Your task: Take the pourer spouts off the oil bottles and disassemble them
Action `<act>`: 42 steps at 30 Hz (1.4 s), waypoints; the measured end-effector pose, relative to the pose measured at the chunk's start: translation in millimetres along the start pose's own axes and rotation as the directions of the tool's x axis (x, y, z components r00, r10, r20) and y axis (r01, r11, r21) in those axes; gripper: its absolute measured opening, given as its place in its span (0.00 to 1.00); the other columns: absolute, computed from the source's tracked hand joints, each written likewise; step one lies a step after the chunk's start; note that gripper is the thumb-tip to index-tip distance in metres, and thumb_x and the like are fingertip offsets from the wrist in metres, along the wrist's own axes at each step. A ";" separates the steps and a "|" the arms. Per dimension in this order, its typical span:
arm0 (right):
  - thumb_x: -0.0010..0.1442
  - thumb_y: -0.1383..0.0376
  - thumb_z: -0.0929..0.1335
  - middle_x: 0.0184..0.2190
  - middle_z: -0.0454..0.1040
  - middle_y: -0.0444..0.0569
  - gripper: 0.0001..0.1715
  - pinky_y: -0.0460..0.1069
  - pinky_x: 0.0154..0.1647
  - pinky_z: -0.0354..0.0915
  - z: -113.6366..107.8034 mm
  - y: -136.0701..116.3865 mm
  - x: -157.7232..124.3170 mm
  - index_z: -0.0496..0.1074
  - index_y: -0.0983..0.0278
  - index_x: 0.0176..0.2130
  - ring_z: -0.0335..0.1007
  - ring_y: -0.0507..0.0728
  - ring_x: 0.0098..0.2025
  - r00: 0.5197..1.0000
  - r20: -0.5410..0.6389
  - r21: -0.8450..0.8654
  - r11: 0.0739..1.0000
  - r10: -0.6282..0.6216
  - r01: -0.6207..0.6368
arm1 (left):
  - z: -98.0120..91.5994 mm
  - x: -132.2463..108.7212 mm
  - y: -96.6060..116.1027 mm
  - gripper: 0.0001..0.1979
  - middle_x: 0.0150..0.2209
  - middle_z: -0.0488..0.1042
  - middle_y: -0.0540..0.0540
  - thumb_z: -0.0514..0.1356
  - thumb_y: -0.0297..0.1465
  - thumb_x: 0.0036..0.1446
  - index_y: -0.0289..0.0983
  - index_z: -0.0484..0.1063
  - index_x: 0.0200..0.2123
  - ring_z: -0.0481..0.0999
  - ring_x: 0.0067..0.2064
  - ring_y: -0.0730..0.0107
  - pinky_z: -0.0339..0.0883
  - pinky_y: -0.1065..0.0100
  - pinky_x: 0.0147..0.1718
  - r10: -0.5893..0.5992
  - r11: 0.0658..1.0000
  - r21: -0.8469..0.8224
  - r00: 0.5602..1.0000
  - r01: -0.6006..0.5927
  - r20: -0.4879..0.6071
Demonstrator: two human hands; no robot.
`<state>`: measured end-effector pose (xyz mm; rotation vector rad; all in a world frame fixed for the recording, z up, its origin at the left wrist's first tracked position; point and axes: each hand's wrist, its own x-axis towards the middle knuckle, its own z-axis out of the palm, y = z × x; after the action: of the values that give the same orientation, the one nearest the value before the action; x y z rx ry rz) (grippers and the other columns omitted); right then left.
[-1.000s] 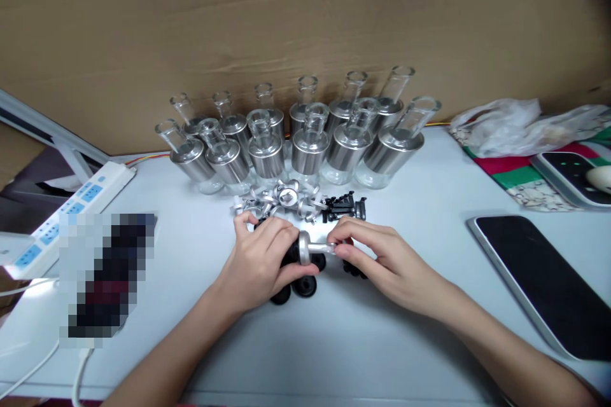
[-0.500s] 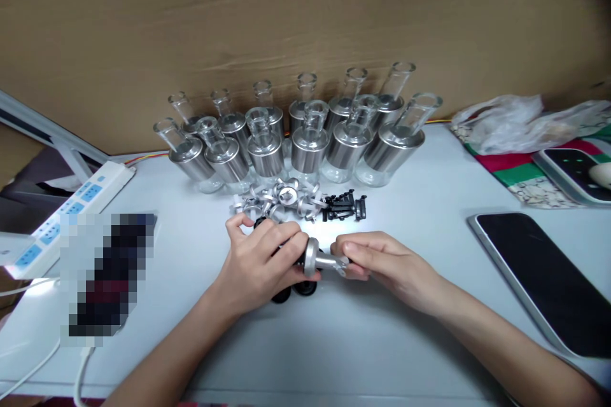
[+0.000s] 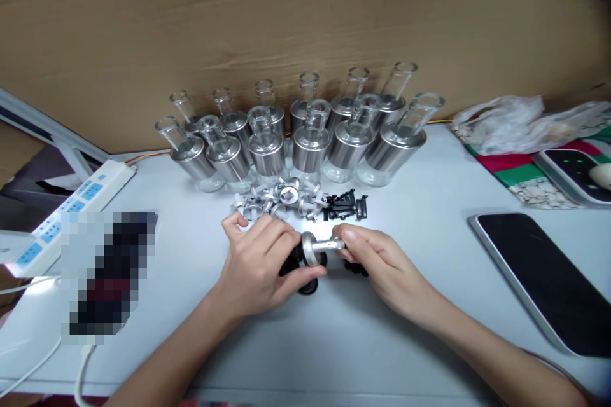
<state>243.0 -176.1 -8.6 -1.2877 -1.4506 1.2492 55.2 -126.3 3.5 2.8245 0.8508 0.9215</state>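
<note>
My left hand (image 3: pixel 260 261) is wrapped around a silver pourer spout (image 3: pixel 319 247), its collar between thumb and fingers and its narrow end pointing right. The fingertips of my right hand (image 3: pixel 377 257) pinch that narrow end; any small part between them is hidden. Below the spout lie round black stopper-like parts (image 3: pixel 309 287), partly covered by my left hand. Small black pieces (image 3: pixel 356 268) show under my right hand. Beyond the hands are a heap of silver spout parts (image 3: pixel 289 196) and a pile of small black clips (image 3: pixel 344 205).
Several glass bottles with metal sleeves (image 3: pixel 310 147) stand in two rows at the back. A power strip (image 3: pixel 71 210) and a blurred-out phone (image 3: pixel 112 273) lie left. On the right are a black-topped device (image 3: pixel 544 280), a plastic bag (image 3: pixel 520 124) and a smaller device (image 3: pixel 573 172).
My right fingers have shifted up and slightly left onto the spout's narrow end. The spout has risen slightly and turned, and small black pieces now show under my right hand.
</note>
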 end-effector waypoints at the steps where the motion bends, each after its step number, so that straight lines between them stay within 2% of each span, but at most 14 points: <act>1: 0.66 0.49 0.54 0.22 0.52 0.41 0.25 0.47 0.25 0.49 0.9 0.1 -0.5 0.53 0.61 0.24 0.48 0.51 0.24 1.000 -0.017 -0.014 1.000 -0.005 0.005 | -0.1 0.1 0.5 0.20 0.28 0.74 0.47 0.48 0.44 0.66 0.34 0.67 0.32 0.68 0.28 0.68 0.42 0.63 0.33 -0.008 1.000 -0.006 1.000 0.008 0.005; 11: 0.68 0.55 0.54 0.20 0.52 0.40 0.24 0.46 0.23 0.48 3.6 0.9 -0.6 0.50 0.61 0.23 0.48 0.50 0.22 0.980 -0.151 -0.205 0.974 -0.133 0.100 | 2.1 0.9 7.4 0.21 0.27 0.71 0.49 0.47 0.44 0.66 0.34 0.66 0.30 0.66 0.29 0.68 0.42 0.63 0.33 -0.088 0.995 -0.052 0.996 0.090 0.022; 17: 0.69 0.58 0.54 0.21 0.56 0.42 0.23 0.47 0.26 0.52 -1.0 0.1 -1.9 0.54 0.62 0.23 0.54 0.51 0.24 0.950 -0.138 -0.342 0.913 -0.281 0.221 | 6.4 -0.7 9.8 0.21 0.28 0.71 0.50 0.47 0.44 0.66 0.35 0.66 0.30 0.67 0.30 0.68 0.43 0.63 0.34 -0.116 0.985 -0.121 0.992 0.121 0.046; 23: 0.68 0.57 0.55 0.26 0.65 0.44 0.20 0.46 0.30 0.58 -7.4 -3.5 -1.3 0.63 0.62 0.30 0.61 0.51 0.28 0.978 -0.028 -0.214 0.957 -0.205 0.195 | 11.7 -2.2 10.6 0.16 0.31 0.75 0.49 0.52 0.42 0.65 0.35 0.66 0.33 0.69 0.30 0.68 0.45 0.62 0.34 -0.091 0.996 -0.021 0.996 0.090 -0.024; 28: 0.68 0.53 0.54 0.20 0.60 0.42 0.25 0.46 0.24 0.54 -5.8 -1.8 -2.4 0.58 0.62 0.23 0.56 0.50 0.23 0.982 -0.047 -0.208 0.964 -0.182 0.168 | 12.8 -2.7 9.3 0.15 0.33 0.77 0.48 0.54 0.42 0.64 0.35 0.67 0.36 0.73 0.31 0.67 0.47 0.62 0.35 -0.052 0.999 0.009 0.996 0.053 -0.079; 31: 0.67 0.51 0.54 0.18 0.56 0.41 0.28 0.46 0.21 0.50 -4.4 -0.7 -2.1 0.54 0.62 0.21 0.52 0.49 0.20 0.985 -0.050 -0.199 0.968 -0.165 0.152 | 13.6 -4.1 8.4 0.14 0.37 0.76 0.45 0.55 0.41 0.63 0.36 0.65 0.37 0.75 0.34 0.66 0.50 0.62 0.37 -0.042 0.997 -0.064 0.994 0.036 -0.104; 34: 0.66 0.49 0.54 0.16 0.55 0.40 0.29 0.46 0.20 0.49 -3.6 -0.8 -1.4 0.53 0.62 0.20 0.50 0.49 0.19 0.993 -0.043 -0.175 0.980 -0.107 0.098 | 13.4 -4.2 8.1 0.10 0.42 0.75 0.41 0.54 0.38 0.64 0.37 0.64 0.35 0.75 0.38 0.67 0.54 0.62 0.40 0.041 0.992 -0.115 0.997 -0.050 -0.071; 37: 0.66 0.49 0.54 0.16 0.57 0.41 0.30 0.46 0.21 0.51 -4.0 -1.4 -0.8 0.54 0.62 0.19 0.51 0.49 0.19 0.996 -0.050 -0.157 0.986 -0.071 0.063 | 11.8 -2.9 8.8 0.03 0.43 0.75 0.44 0.54 0.28 0.64 0.39 0.67 0.38 0.74 0.41 0.69 0.53 0.62 0.42 0.190 0.979 -0.067 0.982 -0.190 -0.003; 40: 0.66 0.49 0.54 0.17 0.59 0.41 0.29 0.46 0.23 0.54 -5.1 -1.8 -0.3 0.56 0.62 0.21 0.54 0.50 0.21 0.994 -0.086 -0.184 0.981 -0.073 0.056 | 10.2 -1.6 9.4 0.10 0.41 0.76 0.50 0.52 0.23 0.64 0.42 0.69 0.41 0.74 0.41 0.71 0.49 0.62 0.43 0.215 0.976 -0.016 0.976 -0.215 0.017; 42: 0.66 0.49 0.54 0.19 0.60 0.42 0.27 0.46 0.24 0.56 -5.2 -2.0 0.0 0.57 0.62 0.23 0.56 0.51 0.23 0.991 -0.105 -0.221 0.973 -0.087 0.062 | 9.7 -1.4 9.0 0.11 0.41 0.77 0.50 0.51 0.24 0.65 0.41 0.70 0.42 0.74 0.42 0.71 0.48 0.62 0.42 0.204 0.979 -0.003 0.979 -0.204 0.023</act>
<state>247.6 -175.3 -5.7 -1.4109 -1.5712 0.9721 64.0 -133.5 -3.3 2.9571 0.5652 0.9073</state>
